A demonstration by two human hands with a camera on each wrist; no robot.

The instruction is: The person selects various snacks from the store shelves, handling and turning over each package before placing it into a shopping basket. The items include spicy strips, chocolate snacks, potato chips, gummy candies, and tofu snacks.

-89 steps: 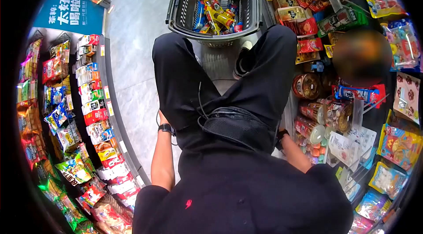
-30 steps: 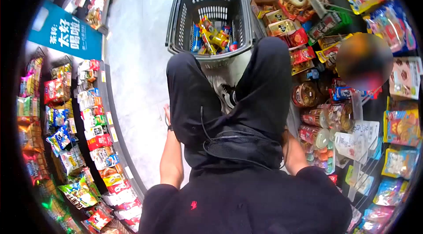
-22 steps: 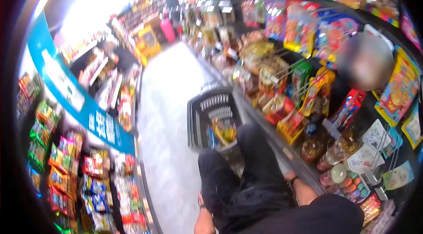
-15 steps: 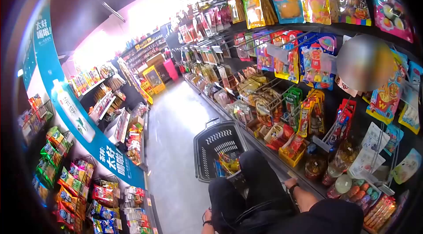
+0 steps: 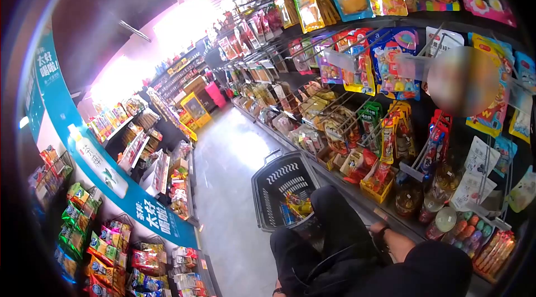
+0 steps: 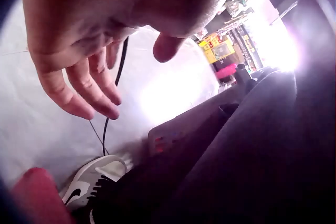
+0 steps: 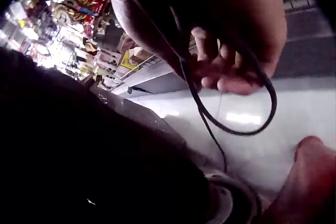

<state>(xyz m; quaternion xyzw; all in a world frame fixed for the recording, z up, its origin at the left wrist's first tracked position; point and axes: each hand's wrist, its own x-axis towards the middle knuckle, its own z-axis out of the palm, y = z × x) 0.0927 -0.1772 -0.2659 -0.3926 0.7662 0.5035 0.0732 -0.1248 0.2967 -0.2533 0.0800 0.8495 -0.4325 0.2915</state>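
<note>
My left hand [image 6: 100, 35] hangs beside the leg with its fingers loosely bent and nothing in them. A thin black cord [image 6: 122, 66] runs down behind those fingers. My right hand [image 7: 247, 29] hangs low next to the right-hand shelf, its fingers loosely curled, while a looped black cord [image 7: 273, 106] passes in front of it. In the head view, the right hand [image 5: 377, 226] shows beside the knee, and only a sliver of the left appears at the bottom edge. A dark grey shopping basket [image 5: 259, 199] stands on the floor before the knees, with several colourful snack packs [image 5: 298, 206] inside.
Shelves with hanging candy bags [image 5: 396, 65], jars [image 5: 409, 199] and a yellow box [image 5: 378, 189] line the right side. Snack bags [image 5: 81, 213] and a teal sign [image 5: 151, 216] are on the left. The grey floor [image 5: 223, 154] runs between them toward a pink object [image 5: 214, 94].
The head view has swung up and right from the lap to the aisle and shelves. The basket now appears lower and farther right. Both hands stay down beside the legs.
</note>
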